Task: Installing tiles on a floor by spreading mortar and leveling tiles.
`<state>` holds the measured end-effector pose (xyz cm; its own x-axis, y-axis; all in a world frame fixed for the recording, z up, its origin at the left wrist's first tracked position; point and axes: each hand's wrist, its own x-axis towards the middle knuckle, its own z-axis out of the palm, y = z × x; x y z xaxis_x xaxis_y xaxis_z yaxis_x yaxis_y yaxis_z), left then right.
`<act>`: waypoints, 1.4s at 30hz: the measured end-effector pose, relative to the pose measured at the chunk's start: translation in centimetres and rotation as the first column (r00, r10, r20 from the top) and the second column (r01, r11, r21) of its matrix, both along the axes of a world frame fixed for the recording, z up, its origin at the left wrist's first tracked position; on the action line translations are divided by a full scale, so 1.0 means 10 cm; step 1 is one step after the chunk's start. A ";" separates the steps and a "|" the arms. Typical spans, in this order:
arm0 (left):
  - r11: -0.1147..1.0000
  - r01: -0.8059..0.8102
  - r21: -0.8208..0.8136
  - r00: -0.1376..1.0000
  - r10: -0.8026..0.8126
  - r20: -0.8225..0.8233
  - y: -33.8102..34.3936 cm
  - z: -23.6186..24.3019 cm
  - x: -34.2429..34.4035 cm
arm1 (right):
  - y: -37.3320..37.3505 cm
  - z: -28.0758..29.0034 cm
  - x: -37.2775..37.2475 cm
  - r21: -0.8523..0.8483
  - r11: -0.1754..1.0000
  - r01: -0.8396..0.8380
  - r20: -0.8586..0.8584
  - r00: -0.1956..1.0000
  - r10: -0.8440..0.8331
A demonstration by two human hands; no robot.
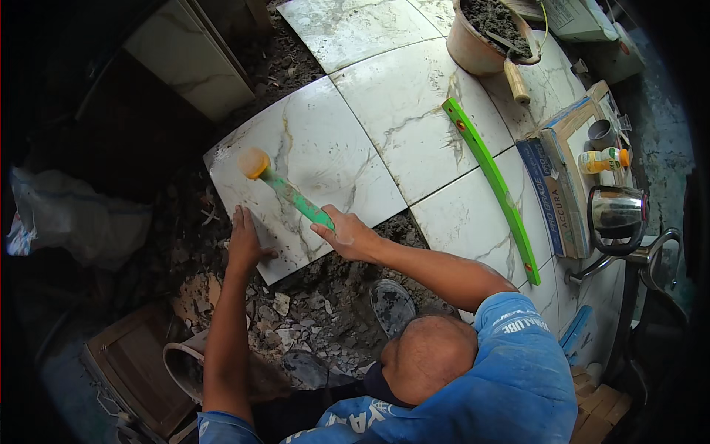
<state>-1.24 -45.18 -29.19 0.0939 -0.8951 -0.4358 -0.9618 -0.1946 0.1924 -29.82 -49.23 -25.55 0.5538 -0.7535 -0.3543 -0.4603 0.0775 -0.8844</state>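
My right hand (350,236) is closed around the green handle of a mallet (298,201). The mallet's pale head with a yellow-orange rim is over the left part of a white marble-patterned floor tile (322,137); whether it touches the tile I cannot tell. At the tile's lower left edge is my left hand (244,243), fingers stretched along the edge and thumb apart, holding nothing. The tile's near and left edges border dark, loose mortar and rubble (303,318). On its right it meets other tiles of the same pattern.
A bright green spirit level (492,181) lies across the tiles at right. Beyond it are a mortar bucket (473,48) with a wooden-handled trowel (515,81), tile boxes (562,177), a bottle (603,160) and a metal kettle (620,211). A white sack (81,214) lies at left, another bucket (181,366) near my left arm.
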 end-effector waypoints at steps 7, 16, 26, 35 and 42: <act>1.000 0.016 -0.021 1.000 -0.016 -0.004 0.00 0.01 0.00 | -0.87 -0.06 0.79 0.551 0.829 0.098 0.336 0.883 -0.327; 1.000 0.016 -0.022 1.000 -0.017 -0.021 0.01 0.01 0.03 | -0.18 0.04 0.52 0.750 0.655 0.092 0.185 0.922 -0.341; 1.000 0.024 -0.009 1.000 -0.024 -0.009 0.01 -0.01 0.06 | 0.27 0.51 -0.63 0.805 0.592 0.037 -0.028 0.999 -0.025; 0.999 0.035 -0.006 0.999 -0.035 -0.012 0.01 -0.01 0.08 | -2.59 1.03 -0.29 0.009 1.000 0.025 -0.429 0.903 -0.019; 0.999 0.033 -0.004 0.999 -0.033 -0.016 0.01 -0.03 0.08 | -3.20 1.13 -0.15 0.107 0.988 -0.114 -0.693 0.704 0.156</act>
